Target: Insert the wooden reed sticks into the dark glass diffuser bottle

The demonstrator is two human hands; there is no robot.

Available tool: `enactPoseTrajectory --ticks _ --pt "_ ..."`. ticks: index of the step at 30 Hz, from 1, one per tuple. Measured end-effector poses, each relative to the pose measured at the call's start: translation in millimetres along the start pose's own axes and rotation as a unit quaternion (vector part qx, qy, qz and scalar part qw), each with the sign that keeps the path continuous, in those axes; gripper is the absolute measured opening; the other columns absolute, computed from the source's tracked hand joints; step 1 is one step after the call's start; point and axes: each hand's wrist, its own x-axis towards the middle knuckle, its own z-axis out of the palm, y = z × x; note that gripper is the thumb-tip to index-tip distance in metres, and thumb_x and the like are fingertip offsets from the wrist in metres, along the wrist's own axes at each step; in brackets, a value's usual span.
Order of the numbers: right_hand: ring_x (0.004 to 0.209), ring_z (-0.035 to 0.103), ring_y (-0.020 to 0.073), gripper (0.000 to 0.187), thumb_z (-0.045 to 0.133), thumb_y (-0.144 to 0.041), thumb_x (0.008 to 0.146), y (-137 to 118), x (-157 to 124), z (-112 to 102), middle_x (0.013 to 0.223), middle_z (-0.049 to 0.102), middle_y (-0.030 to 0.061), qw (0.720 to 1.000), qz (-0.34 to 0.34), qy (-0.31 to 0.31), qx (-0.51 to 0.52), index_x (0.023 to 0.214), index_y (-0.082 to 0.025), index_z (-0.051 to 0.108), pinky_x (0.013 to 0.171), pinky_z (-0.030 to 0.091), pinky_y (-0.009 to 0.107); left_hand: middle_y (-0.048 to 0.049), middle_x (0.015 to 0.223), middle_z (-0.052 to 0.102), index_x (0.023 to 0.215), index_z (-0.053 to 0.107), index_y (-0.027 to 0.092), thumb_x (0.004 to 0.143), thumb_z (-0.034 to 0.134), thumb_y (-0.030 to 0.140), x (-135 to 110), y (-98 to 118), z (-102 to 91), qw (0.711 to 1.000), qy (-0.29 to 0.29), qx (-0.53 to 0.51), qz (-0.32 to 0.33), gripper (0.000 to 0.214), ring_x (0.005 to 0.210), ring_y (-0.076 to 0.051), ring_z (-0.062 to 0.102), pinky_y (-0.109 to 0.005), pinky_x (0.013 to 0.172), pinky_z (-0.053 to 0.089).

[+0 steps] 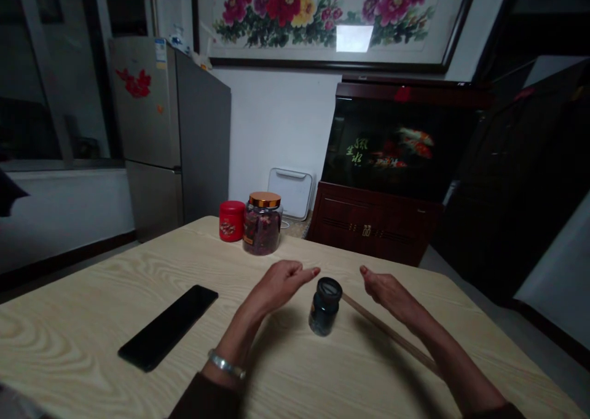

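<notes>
A small dark glass bottle with a black lid (324, 308) stands upright on the table between my two hands. My left hand (284, 282) hovers just left of it, fingers curled in and thumb stretched toward the lid without touching. To the bottle's right, my right hand (388, 289) is also curled, its thumb pointing up and apart from the bottle. Nothing shows in either hand, though the curled fingertips are hidden. A thin wooden stick (385, 328) lies slantwise from behind the bottle to beneath my right forearm, which hides its near end.
On the pale wooden table (78, 321), a black phone (169, 327) lies at left. A red canister (232, 222) and a large jar with a copper-coloured lid (262, 225) stand at the far edge. Beyond are a fridge (152, 124) and a fish tank (396, 148).
</notes>
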Motion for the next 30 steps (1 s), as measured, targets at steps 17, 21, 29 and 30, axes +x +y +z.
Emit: enactPoseTrajectory --ticks 17,21,29,30 --pt "0.036 0.018 0.0057 0.078 0.005 -0.092 0.068 -37.3 5.1 -23.3 0.04 0.025 -0.0068 0.836 -0.062 -0.304 0.453 0.045 -0.022 0.031 0.04 0.016 0.023 0.0072 0.046 0.017 0.056 0.029 0.023 0.066 0.031 0.094 25.3 22.1 1.6 0.855 -0.186 -0.472 -0.103 0.072 0.04 -0.008 0.018 -0.022 0.04 0.024" --pt "0.035 0.018 0.0049 0.078 0.006 -0.091 0.07 -22.5 9.3 -10.4 0.039 0.027 -0.0068 0.823 -0.055 -0.311 0.471 0.045 -0.022 0.031 0.039 0.015 0.022 0.0086 0.044 0.017 0.055 0.027 0.022 0.068 0.039 0.09 26.2 6.1 11.2 0.799 -0.244 -0.542 -0.087 0.07 0.037 -0.006 0.017 -0.019 0.037 0.022" --pt "0.036 0.018 0.0057 0.077 0.001 -0.087 0.074 -10.0 15.1 -1.9 0.042 0.027 -0.0068 0.814 -0.061 -0.321 0.48 0.048 -0.022 0.033 0.039 0.015 0.023 0.0096 0.045 0.017 0.055 0.025 0.021 0.073 0.049 0.081 28.2 -4.1 16.1 0.736 -0.317 -0.595 -0.053 0.067 0.037 -0.005 0.016 -0.017 0.037 0.019" --pt "0.037 0.019 0.0059 0.077 0.003 -0.087 0.075 -9.8 14.9 -1.6 0.042 0.028 -0.0066 0.827 -0.05 -0.31 0.467 0.048 -0.022 0.033 0.04 0.014 0.023 0.0094 0.045 0.018 0.056 0.026 0.021 0.073 0.051 0.08 28.1 -5.6 15.9 0.744 -0.311 -0.588 -0.052 0.067 0.038 -0.005 0.017 -0.017 0.037 0.019"
